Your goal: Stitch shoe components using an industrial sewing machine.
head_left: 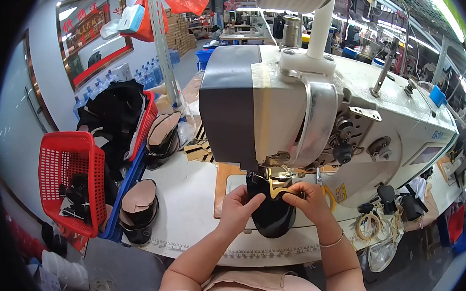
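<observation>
A black shoe upper [274,220] with a shiny toe and a yellowish edge lies under the needle area of a white and grey industrial sewing machine [279,95]. My left hand [239,204] pinches its left side, thumb on top. On the other side my right hand [308,201] grips the yellowish edge [278,192] between thumb and fingers. The machine head partly covers the far end of the upper. Just right of my right hand are orange-handled scissors [329,198].
Black uppers with beige linings [139,201] stand stacked on the white table [180,217] at left. Beyond its left edge are a red basket [99,190], a blue crate [112,221] and black material [115,114]. Tape rolls [368,227] and a small black lamp-like part [386,194] lie at right.
</observation>
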Available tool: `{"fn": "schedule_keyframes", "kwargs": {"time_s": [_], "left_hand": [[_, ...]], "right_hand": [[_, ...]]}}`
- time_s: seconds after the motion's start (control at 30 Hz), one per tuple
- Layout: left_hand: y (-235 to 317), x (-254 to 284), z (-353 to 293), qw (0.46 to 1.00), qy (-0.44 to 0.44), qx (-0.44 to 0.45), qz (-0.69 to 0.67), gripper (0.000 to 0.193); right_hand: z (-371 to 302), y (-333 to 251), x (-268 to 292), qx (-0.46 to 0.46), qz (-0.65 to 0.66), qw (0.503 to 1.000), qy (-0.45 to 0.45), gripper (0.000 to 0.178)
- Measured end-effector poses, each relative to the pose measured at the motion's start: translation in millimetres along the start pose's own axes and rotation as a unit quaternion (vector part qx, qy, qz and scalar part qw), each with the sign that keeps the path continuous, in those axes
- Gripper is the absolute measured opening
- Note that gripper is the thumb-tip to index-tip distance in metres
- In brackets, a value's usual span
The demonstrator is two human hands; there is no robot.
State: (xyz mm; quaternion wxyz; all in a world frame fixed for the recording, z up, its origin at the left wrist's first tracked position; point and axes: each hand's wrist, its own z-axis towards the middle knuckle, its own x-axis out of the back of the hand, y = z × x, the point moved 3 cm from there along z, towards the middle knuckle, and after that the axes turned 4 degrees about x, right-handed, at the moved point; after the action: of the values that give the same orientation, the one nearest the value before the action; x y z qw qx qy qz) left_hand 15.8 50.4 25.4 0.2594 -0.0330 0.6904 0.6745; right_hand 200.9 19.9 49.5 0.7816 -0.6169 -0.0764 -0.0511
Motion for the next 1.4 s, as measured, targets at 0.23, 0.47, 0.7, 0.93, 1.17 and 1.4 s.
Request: {"fn": "schedule_keyframes", "kwargs": {"time_s": [0.23,0.47,0.7,0.93,1.17,1.4], "left_hand": [[11,-1,14,1.000,-0.004,0.019,-0.025,0.014],[19,0,25,1.000,-0.005,0.023,-0.002,0.014],[23,-6,18,0.996,-0.013,-0.024,0.084,0.027],[14,-15,2,0.993,-0.011,-0.094,0.073,0.035],[27,-6,13,0.989,-0.029,-0.032,0.139,0.035],[30,8,38,0.990,-0.086,0.082,0.074,0.033]], "right_hand": [[8,1,1,0.028,0.075,0.994,0.072,0.029],[17,14,4,0.012,0.140,0.986,0.088,0.033],[14,2,7,0.079,0.027,0.984,0.159,0.024],[9,-33,-1,0.275,-0.174,0.937,0.124,0.025],[12,-48,-12,0.403,-0.400,0.821,0.064,0.028],[7,-57,-20,0.413,-0.484,0.767,0.082,0.027]]}}
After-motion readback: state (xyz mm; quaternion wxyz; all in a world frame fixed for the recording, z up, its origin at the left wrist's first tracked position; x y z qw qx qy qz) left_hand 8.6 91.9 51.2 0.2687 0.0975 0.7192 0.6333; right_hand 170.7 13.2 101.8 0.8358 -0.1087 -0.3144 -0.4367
